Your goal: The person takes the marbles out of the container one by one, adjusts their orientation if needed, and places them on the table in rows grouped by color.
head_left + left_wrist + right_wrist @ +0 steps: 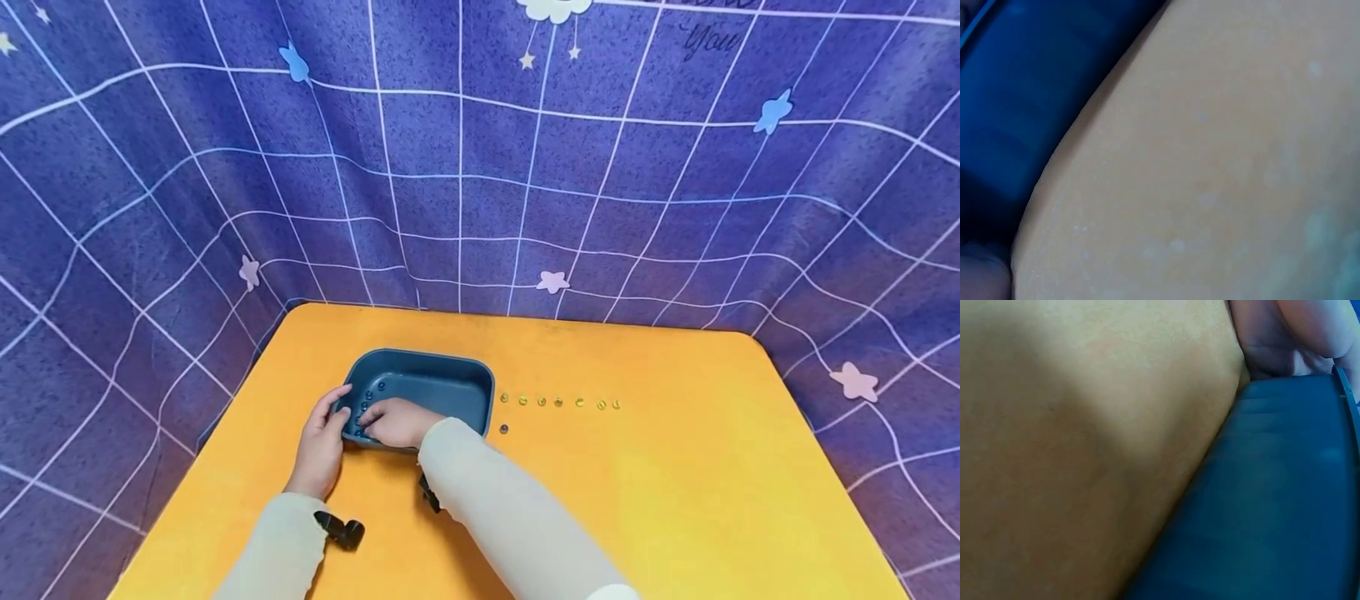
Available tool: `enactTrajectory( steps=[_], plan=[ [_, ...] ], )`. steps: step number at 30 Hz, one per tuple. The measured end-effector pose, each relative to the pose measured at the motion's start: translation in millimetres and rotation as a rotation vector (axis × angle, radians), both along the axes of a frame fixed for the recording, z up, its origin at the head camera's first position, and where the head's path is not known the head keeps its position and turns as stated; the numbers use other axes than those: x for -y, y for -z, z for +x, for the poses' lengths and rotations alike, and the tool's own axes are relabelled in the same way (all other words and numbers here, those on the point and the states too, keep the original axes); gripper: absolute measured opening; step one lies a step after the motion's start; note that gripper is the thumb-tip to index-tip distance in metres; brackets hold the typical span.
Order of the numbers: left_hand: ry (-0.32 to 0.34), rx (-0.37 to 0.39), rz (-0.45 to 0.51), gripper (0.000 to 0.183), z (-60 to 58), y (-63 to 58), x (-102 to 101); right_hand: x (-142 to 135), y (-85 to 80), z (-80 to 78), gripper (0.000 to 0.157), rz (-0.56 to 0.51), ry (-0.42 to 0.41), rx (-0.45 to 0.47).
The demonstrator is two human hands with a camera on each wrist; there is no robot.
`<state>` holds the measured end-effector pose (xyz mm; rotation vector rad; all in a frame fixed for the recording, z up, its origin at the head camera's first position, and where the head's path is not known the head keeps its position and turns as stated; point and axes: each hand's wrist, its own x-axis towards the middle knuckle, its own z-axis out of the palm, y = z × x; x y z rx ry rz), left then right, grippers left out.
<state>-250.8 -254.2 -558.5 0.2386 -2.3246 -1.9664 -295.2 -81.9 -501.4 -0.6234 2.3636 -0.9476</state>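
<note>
A dark blue rectangular bin (pixel 442 367) stands on the yellow table. My left hand (pixel 321 446) grips its near left corner, and part of that hand shows beside the rim in the right wrist view. Inside the bin, my right hand (pixel 397 422) reaches down to the left end with bent fingers. Several small, dark, round marbles (pixel 381 386) lie in a line along that end. The right fingertips are right at the nearer marbles; I cannot tell whether they pinch one. The left wrist view shows mostly tabletop and the bin's outer wall (pixel 1041 81).
Right of the bin, several small yellowish glassy marbles (pixel 580 402) form a row on the table (pixel 675 500). A single dark marble (pixel 504 429) lies just in front of the row's left end. Behind the table hangs a blue-purple curtain (pixel 495 200) with grid lines and stars.
</note>
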Motion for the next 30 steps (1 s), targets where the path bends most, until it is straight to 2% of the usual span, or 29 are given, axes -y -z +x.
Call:
enactTrajectory(
  steps=[6, 11, 18, 26, 30],
  plan=[
    [-0.005, -0.006, -0.001, 0.044, 1.3, 1.6, -2.0, 5.4, 3.0, -0.9, 0.025, 0.025, -0.009, -0.019],
    [0.002, 0.014, -0.011, 0.044, 1.1, 0.5, -1.9, 2.5, 9.0, -2.0, 0.024, -0.008, 0.023, 0.016],
    [0.009, 0.057, -0.008, 0.044, 0.4, -4.6, -0.2, -1.9, 16.1, -6.6, 0.020, -0.065, 0.006, 0.023],
    [-0.007, -0.007, -0.014, 0.043, 1.7, -1.5, -0.8, -2.7, 14.2, -5.3, 0.013, -0.164, 0.078, 0.070],
    [-0.015, -0.011, -0.025, 0.044, 3.6, 0.7, 0.3, -4.6, 9.2, -1.3, 0.009, -0.213, 0.115, 0.063]
  ],
)
